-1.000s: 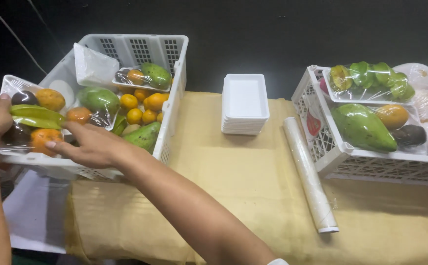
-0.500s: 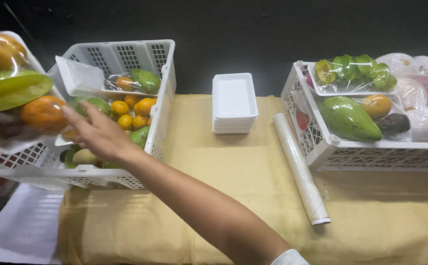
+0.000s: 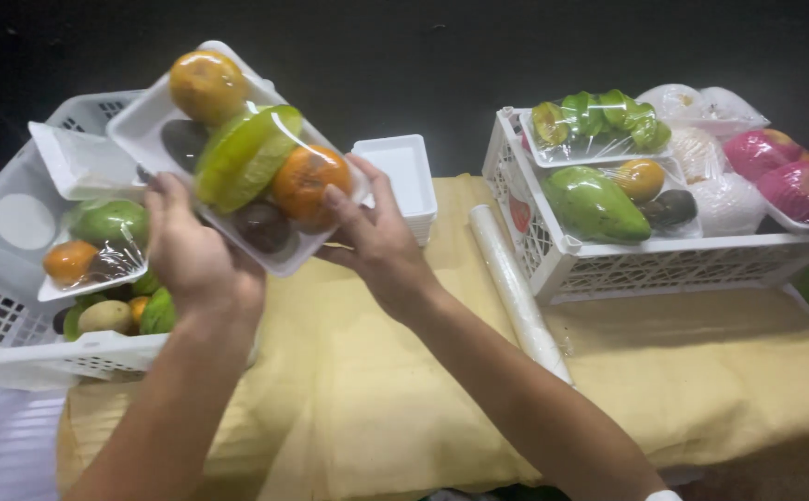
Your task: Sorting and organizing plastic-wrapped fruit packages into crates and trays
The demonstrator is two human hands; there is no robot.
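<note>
Both hands, left (image 3: pixel 191 255) and right (image 3: pixel 376 232), grasp the wrapped fruit tray (image 3: pixel 237 158) at upper left, tilted (above the desk (image 3: pixel 404 390)). Risk: film gives way, fruit slides out.

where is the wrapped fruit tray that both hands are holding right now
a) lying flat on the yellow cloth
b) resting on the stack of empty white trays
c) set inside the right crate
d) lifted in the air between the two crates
d: the left hand and right hand grip the wrapped fruit tray by its edges, tilted and raised above the yellow cloth, right of the left crate.
</note>
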